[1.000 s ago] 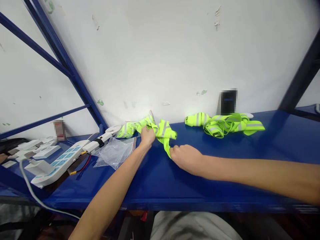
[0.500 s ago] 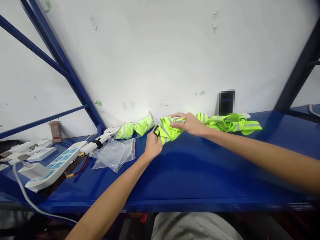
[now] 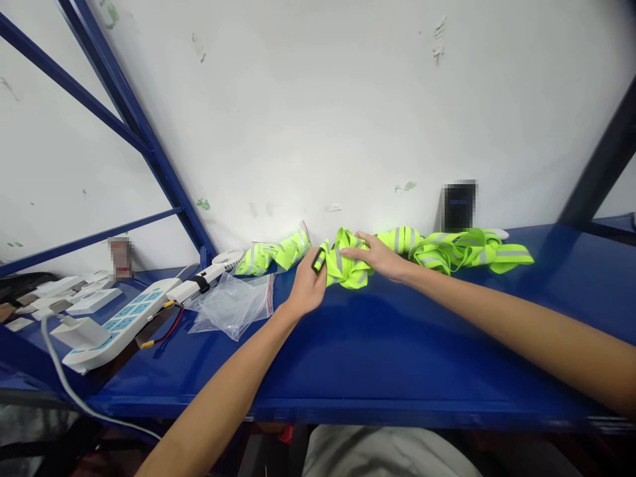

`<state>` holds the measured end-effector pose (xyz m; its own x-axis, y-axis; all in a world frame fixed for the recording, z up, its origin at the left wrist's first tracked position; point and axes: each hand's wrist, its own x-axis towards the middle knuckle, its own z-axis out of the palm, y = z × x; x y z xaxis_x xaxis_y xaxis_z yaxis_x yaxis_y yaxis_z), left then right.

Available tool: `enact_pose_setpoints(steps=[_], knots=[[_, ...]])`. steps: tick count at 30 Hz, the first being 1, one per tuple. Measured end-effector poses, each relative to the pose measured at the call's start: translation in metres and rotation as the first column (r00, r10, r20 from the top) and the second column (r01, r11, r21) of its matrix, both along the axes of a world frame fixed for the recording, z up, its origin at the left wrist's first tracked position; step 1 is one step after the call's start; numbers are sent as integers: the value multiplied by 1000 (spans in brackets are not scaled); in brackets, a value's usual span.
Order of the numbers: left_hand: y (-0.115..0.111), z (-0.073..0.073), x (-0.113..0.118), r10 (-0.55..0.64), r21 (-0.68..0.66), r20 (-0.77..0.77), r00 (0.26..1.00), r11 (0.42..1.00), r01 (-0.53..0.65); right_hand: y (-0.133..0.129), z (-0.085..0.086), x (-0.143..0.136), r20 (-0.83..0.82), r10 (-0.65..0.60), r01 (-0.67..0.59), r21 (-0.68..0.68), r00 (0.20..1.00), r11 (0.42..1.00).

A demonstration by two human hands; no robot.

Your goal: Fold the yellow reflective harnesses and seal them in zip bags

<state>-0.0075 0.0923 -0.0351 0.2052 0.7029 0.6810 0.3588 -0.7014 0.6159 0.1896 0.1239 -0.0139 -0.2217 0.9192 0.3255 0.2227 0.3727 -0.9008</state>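
Note:
A bunched neon-yellow reflective strap with silver stripes lies between my two hands, just above the blue shelf. My left hand is closed round its left end, where a black buckle shows by the thumb. On the right side, my right hand grips the folds between thumb and fingers. Behind and to the right of that hand, more reflective straps lie in a loose heap along the wall. To the left, a clear bag of reflective straps rests against the wall.
Flat clear zip bags lie left of my left hand. Beyond them are a small white fan, a white power strip and a red-black cable. A dark box-like object, pixelated, stands at the wall.
My right hand has shifted its grip, and the strap between my hands is bunched more compactly. The whole view has swung slightly, so things appear farther right.

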Motion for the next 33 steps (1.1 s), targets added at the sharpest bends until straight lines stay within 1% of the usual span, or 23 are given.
enact_pose_setpoints(steps=[1, 3, 4, 5, 6, 7, 8, 10, 11, 12, 15, 17, 19, 21, 23, 25, 27, 28, 29, 31, 33], knots=[[1, 2, -1, -56, -83, 57, 997, 995, 61, 0, 1, -2, -27, -8, 9, 18, 1000, 1000], [1, 7, -1, -148, -242, 159, 976, 953, 184, 0, 3, -5, -88, -44, 46, 26, 995, 999], [0, 9, -1, -158, -279, 182, 970, 938, 205, 1, 5, -7, -110, -84, 86, 8, 990, 996], [-2, 11, -1, -143, -275, 171, 975, 943, 187, 1, 6, -8, -120, -133, 131, -27, 984, 991], [-4, 12, 0, -107, -225, 124, 987, 965, 133, 1, 6, -9, -115, -179, 171, -72, 977, 983], [-6, 11, 1, -53, -140, 45, 998, 988, 59, 0, 7, -10, -107, -210, 198, -116, 972, 973], [-8, 10, 2, 10, -40, -52, 999, 999, -12, -1, 7, -11, -105, -218, 200, -156, 970, 967], [-8, 5, 4, 122, 114, -245, 962, 989, -97, -4, 7, -13, -125, -178, 152, -193, 976, 969], [-7, 1, 4, 168, 153, -306, 937, 980, -125, -6, 7, -14, -139, -142, 115, -184, 980, 976], [-5, -2, 5, 206, 173, -333, 920, 973, -155, -8, 7, -15, -149, -101, 76, -161, 984, 984], [-2, -9, 6, 264, 184, -290, 920, 959, -217, -12, 8, -17, -128, 13, -22, -68, 992, 997], [-2, -11, 7, 278, 167, -229, 933, 956, -243, -14, 7, -20, -122, 58, -62, -35, 991, 997], [-5, -10, 7, 285, 128, -176, 942, 956, -265, -16, 5, -23, -134, 75, -76, 2, 988, 997], [-6, -9, 6, 280, 86, -147, 949, 959, -270, -19, 2, -25, -145, 78, -71, 52, 986, 996], [-5, -9, 2, 264, 51, -136, 955, 964, -260, -20, -1, -27, -169, 93, -82, 71, 981, 994], [-1, -9, -3, 230, 11, -136, 964, 973, -231, -21, -4, -27, -239, 117, -116, 17, 964, 993], [3, -10, -9, 172, -38, -142, 975, 983, -179, -20, -9, -26, -311, 129, -159, -71, 942, 985], [5, -11, -12, 138, -59, -145, 980, 987, -147, -19, -12, -26, -322, 124, -162, -94, 939, 982], [7, -12, -13, 105, -74, -143, 984, 990, -116, -18, -16, -25, -317, 111, -149, -97, 942, 984], [8, -14, -14, 44, -95, -125, 991, 994, -56, -16, -25, -24, -296, 78, -97, -53, 952, 994], [6, -15, -13, 3, -134, -111, 994, 991, -18, -14, -33, -24, -303, 50, -62, -28, 952, 998]])
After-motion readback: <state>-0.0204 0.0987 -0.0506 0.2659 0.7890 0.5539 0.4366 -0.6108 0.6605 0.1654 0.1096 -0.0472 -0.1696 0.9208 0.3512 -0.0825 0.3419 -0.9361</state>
